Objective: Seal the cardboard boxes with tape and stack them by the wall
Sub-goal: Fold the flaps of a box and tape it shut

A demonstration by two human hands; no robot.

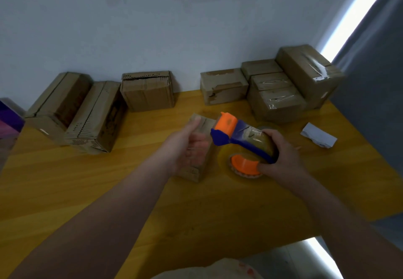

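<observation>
small box (204, 123) mid-table, long axis pointing at the wall, plain brown; left hand (192, 145) flat against its left side. tape dispenser (239, 139): blue frame, orange roller and hub, clear roll, gripped by right hand (281, 154), nose over the box's right top edge, contact unclear. taped boxes (277, 102) stacked against the wall, right, glossy strips on top. untaped boxes (148, 91) along the wall, left, ragged corrugated edges showing
</observation>
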